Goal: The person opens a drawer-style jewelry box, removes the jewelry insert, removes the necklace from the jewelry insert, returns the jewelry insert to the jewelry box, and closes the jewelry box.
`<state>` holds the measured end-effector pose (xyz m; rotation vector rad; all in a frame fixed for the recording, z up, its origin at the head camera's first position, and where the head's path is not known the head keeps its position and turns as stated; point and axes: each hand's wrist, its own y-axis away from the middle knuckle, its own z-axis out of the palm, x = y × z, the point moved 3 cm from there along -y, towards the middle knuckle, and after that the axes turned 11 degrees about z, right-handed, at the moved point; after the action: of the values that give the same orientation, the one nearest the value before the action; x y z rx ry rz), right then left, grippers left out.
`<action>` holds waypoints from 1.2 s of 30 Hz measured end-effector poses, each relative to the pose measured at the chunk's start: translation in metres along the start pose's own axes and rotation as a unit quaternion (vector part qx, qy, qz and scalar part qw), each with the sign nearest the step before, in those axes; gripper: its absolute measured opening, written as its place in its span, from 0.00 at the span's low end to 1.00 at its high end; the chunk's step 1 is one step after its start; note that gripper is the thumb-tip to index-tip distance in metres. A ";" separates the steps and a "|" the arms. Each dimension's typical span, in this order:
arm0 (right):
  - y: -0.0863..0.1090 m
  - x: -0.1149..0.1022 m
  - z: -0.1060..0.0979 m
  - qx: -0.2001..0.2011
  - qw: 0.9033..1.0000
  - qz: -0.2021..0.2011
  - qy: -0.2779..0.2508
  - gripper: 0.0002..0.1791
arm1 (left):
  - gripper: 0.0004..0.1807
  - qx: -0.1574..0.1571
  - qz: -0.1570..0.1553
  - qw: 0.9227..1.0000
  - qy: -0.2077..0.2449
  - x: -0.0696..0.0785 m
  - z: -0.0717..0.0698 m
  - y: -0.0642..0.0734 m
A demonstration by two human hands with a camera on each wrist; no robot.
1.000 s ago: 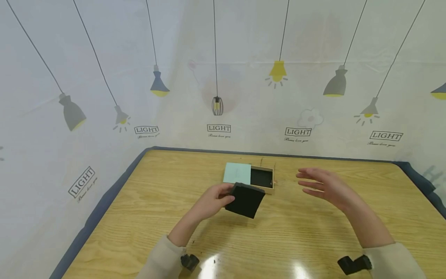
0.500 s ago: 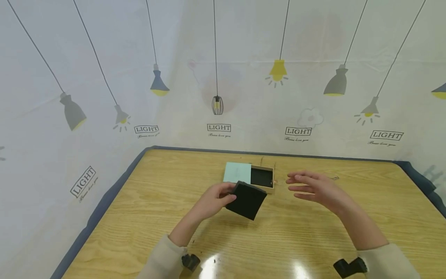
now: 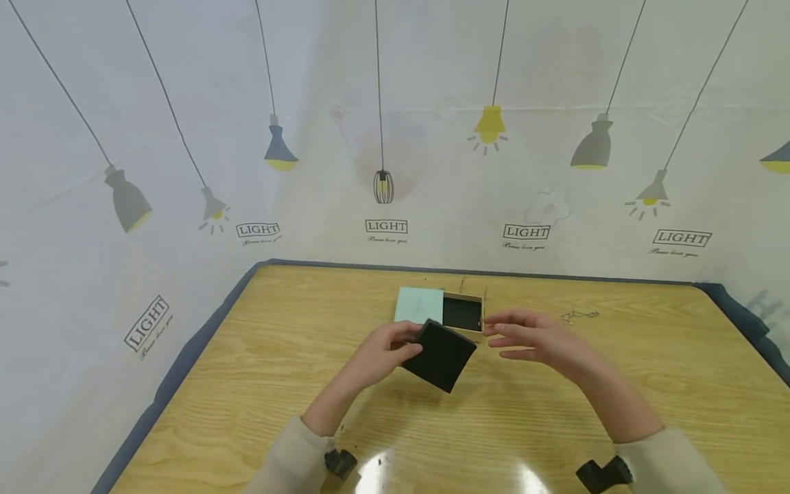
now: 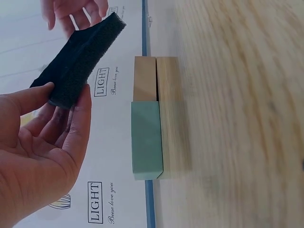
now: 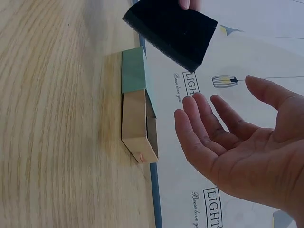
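Note:
My left hand (image 3: 379, 357) pinches a black foam pad (image 3: 441, 357) by its left edge, thumb on the near face, and holds it tilted above the table. In the left wrist view the foam (image 4: 88, 59) shows its thick, porous side. Behind it, a mint-green drawer box (image 3: 420, 304) lies on the table with its drawer (image 3: 463, 313) slid partly out to the right; the drawer's inside is black. Apart from the foam, my right hand (image 3: 537, 339) hovers to its right, fingers loosely extended and holding nothing, as the right wrist view also shows.
A thin chain (image 3: 580, 315) lies on the wooden table (image 3: 278, 384) beyond my right hand. A white printed curtain (image 3: 308, 206) rises behind the table's dark-edged back and sides. Small dark specks mark the tabletop near my left sleeve.
My right hand has moved left, closer to the foam pad, uncovering the chain on the table. The foam in my left hand has shifted slightly right and turned a little.

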<state>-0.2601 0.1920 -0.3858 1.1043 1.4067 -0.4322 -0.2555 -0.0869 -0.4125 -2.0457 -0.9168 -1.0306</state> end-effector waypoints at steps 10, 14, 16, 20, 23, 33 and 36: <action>-0.008 -0.001 0.016 -0.021 1.000 0.010 0.020 0.30 | 0.19 -0.002 0.000 1.000 0.008 0.001 0.002 -0.001; -0.008 -0.002 0.022 -0.029 0.999 0.011 0.016 0.31 | 0.18 0.001 -0.007 1.000 0.021 0.002 0.004 -0.002; -0.009 -0.002 0.024 -0.035 0.999 0.011 0.012 0.31 | 0.18 0.002 -0.009 1.000 0.025 0.003 0.004 -0.002; -0.011 -0.002 0.027 -0.044 0.999 0.009 0.004 0.31 | 0.17 0.002 -0.011 1.000 0.028 0.004 0.005 -0.003; -0.012 -0.001 0.028 -0.048 0.999 0.006 0.001 0.30 | 0.17 0.001 -0.009 1.000 0.028 0.004 0.006 -0.003; -0.015 0.006 0.029 -0.043 0.999 0.007 0.004 0.29 | 0.17 -0.002 0.002 1.000 0.025 0.003 0.009 -0.004; -0.016 0.006 0.030 -0.041 0.999 0.006 0.007 0.29 | 0.16 -0.002 -0.002 1.000 0.021 0.004 0.010 -0.004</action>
<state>-0.2552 0.1622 -0.4031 1.0505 1.4179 -0.3566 -0.2530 -0.0761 -0.4130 -2.0198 -0.8986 -1.0743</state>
